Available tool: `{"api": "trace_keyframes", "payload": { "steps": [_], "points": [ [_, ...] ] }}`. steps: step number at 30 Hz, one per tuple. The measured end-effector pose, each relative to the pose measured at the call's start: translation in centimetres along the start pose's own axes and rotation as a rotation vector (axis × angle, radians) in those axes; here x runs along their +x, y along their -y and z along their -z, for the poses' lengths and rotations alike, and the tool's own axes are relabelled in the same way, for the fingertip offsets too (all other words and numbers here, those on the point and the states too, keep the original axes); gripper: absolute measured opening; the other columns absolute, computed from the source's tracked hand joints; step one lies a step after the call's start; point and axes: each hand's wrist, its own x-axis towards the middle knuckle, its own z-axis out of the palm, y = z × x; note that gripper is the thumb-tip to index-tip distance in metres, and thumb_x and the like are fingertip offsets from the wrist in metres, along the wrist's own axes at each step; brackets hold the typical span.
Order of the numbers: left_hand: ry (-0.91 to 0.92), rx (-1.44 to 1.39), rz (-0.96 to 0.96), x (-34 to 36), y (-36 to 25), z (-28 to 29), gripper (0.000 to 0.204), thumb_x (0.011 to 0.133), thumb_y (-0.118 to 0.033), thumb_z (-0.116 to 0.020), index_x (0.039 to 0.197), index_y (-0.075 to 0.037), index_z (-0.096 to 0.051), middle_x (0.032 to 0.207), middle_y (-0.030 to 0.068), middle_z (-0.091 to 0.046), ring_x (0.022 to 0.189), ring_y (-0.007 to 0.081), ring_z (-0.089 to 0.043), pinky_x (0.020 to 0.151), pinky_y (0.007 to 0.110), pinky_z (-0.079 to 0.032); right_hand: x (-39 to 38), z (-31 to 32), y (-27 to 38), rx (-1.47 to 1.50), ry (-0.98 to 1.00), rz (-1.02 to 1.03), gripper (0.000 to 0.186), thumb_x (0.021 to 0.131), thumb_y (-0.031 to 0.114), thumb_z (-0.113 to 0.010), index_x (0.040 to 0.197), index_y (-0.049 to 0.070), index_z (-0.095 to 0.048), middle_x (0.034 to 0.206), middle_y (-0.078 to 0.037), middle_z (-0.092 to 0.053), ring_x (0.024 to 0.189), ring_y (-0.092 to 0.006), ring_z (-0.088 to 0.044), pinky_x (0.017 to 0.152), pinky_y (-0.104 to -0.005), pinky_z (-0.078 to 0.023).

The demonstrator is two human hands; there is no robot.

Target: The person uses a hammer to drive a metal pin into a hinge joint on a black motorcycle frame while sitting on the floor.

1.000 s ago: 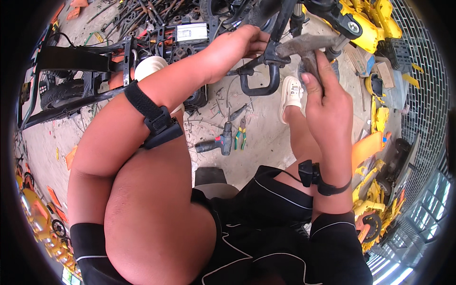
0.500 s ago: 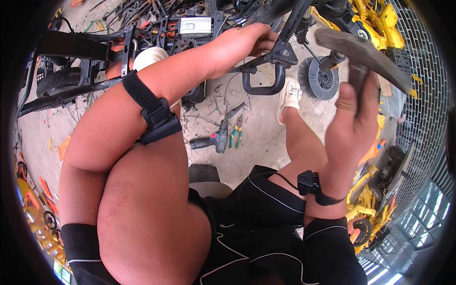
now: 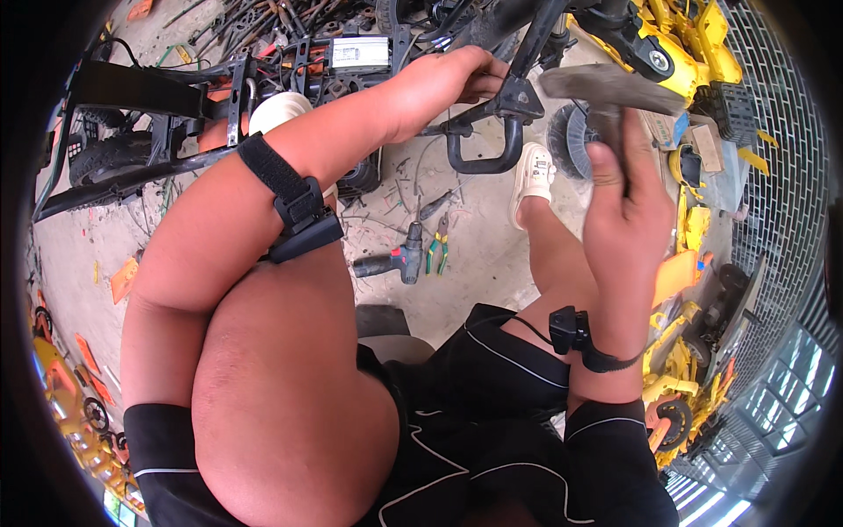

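Note:
My right hand (image 3: 628, 206) is wrapped round the handle of a hammer (image 3: 612, 88), whose grey metal head is raised and blurred by motion. The head is just right of a black tubular metal frame (image 3: 488, 164), and I cannot tell whether they touch. My left hand (image 3: 461, 75) reaches across to that frame, its fingers curled round a bar beside the angled joint. Part of its grip is hidden behind the frame. Both wrists wear black straps with small devices.
On the concrete floor between my feet lie a cordless drill (image 3: 404, 255) and green-handled pliers (image 3: 438, 244). A grey spool (image 3: 569, 140) is by my right shoe. Yellow parts (image 3: 694, 53) are heaped at right. Metal rods and wiring crowd the far left.
The hammer and my right hand have moved left, bringing the hammer head closer to the black frame. My left hand keeps its hold on the frame.

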Motion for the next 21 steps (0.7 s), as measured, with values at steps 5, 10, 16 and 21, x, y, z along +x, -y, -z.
{"api": "trace_keyframes", "payload": {
  "steps": [5, 10, 16, 21],
  "points": [
    [0.015, 0.034, -0.033, -0.2, 0.0, 0.0, 0.048, 0.104, -0.031, -0.034, 0.130, 0.001, -0.059, 0.123, 0.0089, -0.068, 0.117, 0.0174, -0.060, 0.111, 0.032, -0.039, -0.8, -0.8, 0.2, -0.047, 0.045, -0.046, 0.046, 0.096, 0.017, -0.066, 0.141, 0.013, -0.057, 0.106, -0.019, -0.073, 0.084, -0.0273, -0.072, 0.071, -0.0362, -0.056],
    [-0.019, 0.039, -0.029, -0.4, -0.6, -0.4, 0.045, 0.102, -0.029, -0.037, 0.124, -0.001, -0.064, 0.119, 0.0091, -0.071, 0.111, 0.0157, -0.063, 0.107, 0.029, -0.042, 0.1, -0.5, 1.1, -0.185, 0.242, -0.178, 0.042, 0.098, 0.025, -0.062, 0.139, 0.020, -0.058, 0.095, -0.020, -0.072, 0.084, -0.0394, -0.070, 0.072, -0.0449, -0.055],
    [0.026, 0.070, -0.028, 0.1, -0.6, 0.3, 0.045, 0.103, -0.029, -0.041, 0.129, 0.002, -0.061, 0.122, 0.0102, -0.068, 0.115, 0.0183, -0.063, 0.111, 0.031, -0.041, 0.0, -0.1, 1.1, -0.195, 0.201, -0.142, 0.043, 0.098, 0.025, -0.062, 0.141, 0.018, -0.057, 0.097, -0.020, -0.072, 0.086, -0.0370, -0.071, 0.072, -0.0410, -0.056],
    [0.038, 0.105, -0.027, -0.3, -0.2, 0.7, 0.043, 0.103, -0.030, -0.044, 0.127, 0.000, -0.063, 0.121, 0.0092, -0.069, 0.112, 0.0158, -0.064, 0.108, 0.030, -0.044, -0.3, 0.2, 1.5, 0.125, 0.028, -0.138, 0.050, 0.101, 0.015, -0.060, 0.148, 0.002, -0.046, 0.135, -0.016, -0.064, 0.122, -0.0174, -0.061, 0.101, -0.0287, -0.046]
  ]
}}
